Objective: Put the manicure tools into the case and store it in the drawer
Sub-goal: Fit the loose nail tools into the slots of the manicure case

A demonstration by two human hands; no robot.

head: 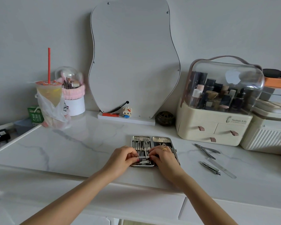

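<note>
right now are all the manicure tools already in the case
No: a cuticle nipper, a nail clipper and a nail file lie on the table, right of the open case.

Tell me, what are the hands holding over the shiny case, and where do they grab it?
Both hands pinch one small metal tool, one end each: left hand on its left end, right hand on its right end, over the open case.

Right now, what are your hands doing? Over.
Both hands, left hand and right hand, pinching a clipper over the open case. Three tools on the table. Nothing blocking.
</note>
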